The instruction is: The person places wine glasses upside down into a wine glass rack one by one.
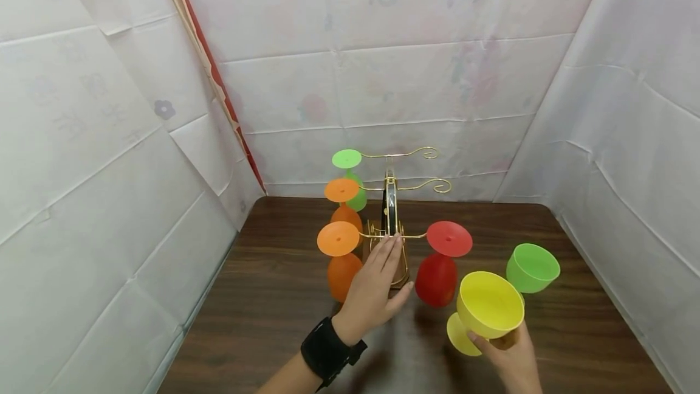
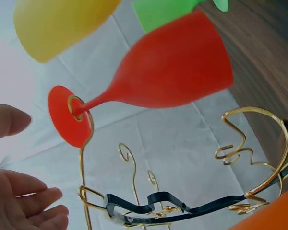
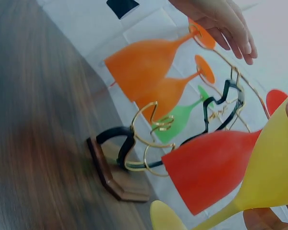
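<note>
My right hand (image 1: 511,360) grips a yellow plastic goblet (image 1: 489,309) around the lower bowl and stem, at the right front; its bowl faces up, tilted. My left hand (image 1: 377,284), fingers straight, is held over the near end of a gold-and-black wire glass rack (image 1: 391,202); in the left wrist view its fingers and thumb are apart with nothing between them. A red goblet (image 1: 437,278) hangs upside down by its foot from the rack's near right hook. Two orange goblets (image 1: 343,278) and a green goblet (image 1: 356,192) hang upside down along the left side.
Behind the yellow goblet, a second green goblet (image 1: 531,269) stands upright on the dark wooden table (image 1: 262,309). Two curled hooks (image 1: 437,185) on the rack's right side stick out bare. White patterned sheets (image 1: 383,90) wall the table at the back and sides.
</note>
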### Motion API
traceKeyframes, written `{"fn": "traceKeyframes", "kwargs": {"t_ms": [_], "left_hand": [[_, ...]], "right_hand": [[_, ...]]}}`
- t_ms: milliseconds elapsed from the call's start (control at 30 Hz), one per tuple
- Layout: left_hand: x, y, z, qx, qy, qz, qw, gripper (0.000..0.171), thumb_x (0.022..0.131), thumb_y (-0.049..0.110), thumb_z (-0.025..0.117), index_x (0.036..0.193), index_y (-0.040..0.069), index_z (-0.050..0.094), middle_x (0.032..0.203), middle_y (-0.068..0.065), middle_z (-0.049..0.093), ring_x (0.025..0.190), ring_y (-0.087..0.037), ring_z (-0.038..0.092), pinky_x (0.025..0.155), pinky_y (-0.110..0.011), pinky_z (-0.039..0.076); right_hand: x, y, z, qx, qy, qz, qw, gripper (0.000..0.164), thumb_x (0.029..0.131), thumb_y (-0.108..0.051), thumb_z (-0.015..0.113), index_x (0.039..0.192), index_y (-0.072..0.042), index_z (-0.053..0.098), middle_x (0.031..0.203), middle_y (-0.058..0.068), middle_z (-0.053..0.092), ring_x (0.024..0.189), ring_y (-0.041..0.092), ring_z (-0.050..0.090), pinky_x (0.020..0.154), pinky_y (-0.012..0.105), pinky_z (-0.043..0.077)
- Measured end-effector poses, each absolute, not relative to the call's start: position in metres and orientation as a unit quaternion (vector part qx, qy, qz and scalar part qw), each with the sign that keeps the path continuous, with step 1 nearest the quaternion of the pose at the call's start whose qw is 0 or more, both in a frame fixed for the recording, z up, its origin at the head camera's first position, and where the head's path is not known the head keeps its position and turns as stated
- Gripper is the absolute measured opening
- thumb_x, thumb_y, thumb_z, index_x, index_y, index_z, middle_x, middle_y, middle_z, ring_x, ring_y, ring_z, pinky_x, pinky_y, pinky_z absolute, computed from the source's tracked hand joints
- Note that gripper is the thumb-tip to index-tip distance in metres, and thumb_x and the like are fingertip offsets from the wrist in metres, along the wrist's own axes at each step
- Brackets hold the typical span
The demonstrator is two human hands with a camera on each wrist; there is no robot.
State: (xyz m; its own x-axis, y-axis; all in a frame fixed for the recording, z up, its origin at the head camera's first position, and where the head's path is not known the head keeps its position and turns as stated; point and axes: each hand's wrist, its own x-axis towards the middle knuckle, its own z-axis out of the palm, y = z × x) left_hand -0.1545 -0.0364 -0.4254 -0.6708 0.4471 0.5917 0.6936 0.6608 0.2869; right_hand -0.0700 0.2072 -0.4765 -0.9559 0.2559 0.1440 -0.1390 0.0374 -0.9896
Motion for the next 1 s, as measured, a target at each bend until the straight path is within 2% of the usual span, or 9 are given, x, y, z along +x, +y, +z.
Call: {"fn": "traceKeyframes", "kwargs": {"t_ms": [233, 467, 633, 800, 1000], "left_hand": [[-0.134, -0.045, -0.428, -0.376, -0.838, -0.312, 0.244, 0.084, 0.081, 0.028, 0.075, 0.146, 0.001, 0.029, 0.147, -0.013, 0.038, 0.133, -0.026, 0.039, 0.104, -0.039, 0.04], [-0.12, -0.049, -0.44, -0.383, -0.836, -0.345, 0.187, 0.089, 0.081, 0.032, 0.075, 0.149, 0.007, 0.024, 0.148, -0.007, 0.037, 0.131, -0.022, 0.041, 0.104, -0.036, 0.04], [-0.11, -0.052, -0.448, -0.363, -0.836, -0.39, 0.131, 0.089, 0.083, 0.036, 0.072, 0.151, 0.016, 0.018, 0.15, -0.003, 0.034, 0.132, -0.024, 0.04, 0.102, -0.042, 0.041], [-0.104, -0.055, -0.45, -0.33, -0.821, -0.457, 0.091, 0.085, 0.084, 0.035, 0.071, 0.151, 0.021, 0.02, 0.149, -0.002, 0.036, 0.132, -0.025, 0.039, 0.101, -0.048, 0.04], [-0.103, -0.058, -0.453, -0.328, -0.788, -0.517, 0.064, 0.086, 0.082, 0.029, 0.073, 0.15, 0.02, 0.021, 0.149, -0.001, 0.035, 0.132, -0.024, 0.039, 0.103, -0.041, 0.041]], "right_hand": [[-0.072, 0.194, -0.473, -0.035, -0.73, 0.672, 0.119, 0.071, 0.071, 0.014, 0.071, 0.132, -0.004, 0.038, 0.109, -0.005, 0.057, 0.09, 0.006, 0.058, 0.075, 0.02, 0.051], [-0.075, 0.177, -0.47, -0.001, -0.725, 0.682, 0.096, 0.07, 0.073, 0.013, 0.07, 0.133, -0.004, 0.038, 0.113, 0.0, 0.057, 0.095, 0.009, 0.059, 0.079, 0.022, 0.051], [-0.075, 0.163, -0.469, 0.021, -0.733, 0.676, 0.077, 0.07, 0.073, 0.011, 0.07, 0.134, -0.005, 0.039, 0.115, 0.002, 0.057, 0.097, 0.011, 0.059, 0.081, 0.024, 0.05], [-0.075, 0.151, -0.467, 0.054, -0.743, 0.665, 0.055, 0.072, 0.074, 0.009, 0.072, 0.136, -0.007, 0.039, 0.12, 0.007, 0.055, 0.102, 0.013, 0.057, 0.085, 0.025, 0.048], [-0.076, 0.141, -0.465, 0.099, -0.723, 0.683, 0.024, 0.076, 0.073, 0.009, 0.072, 0.138, -0.008, 0.037, 0.125, 0.01, 0.052, 0.105, 0.016, 0.055, 0.086, 0.031, 0.05]]}}
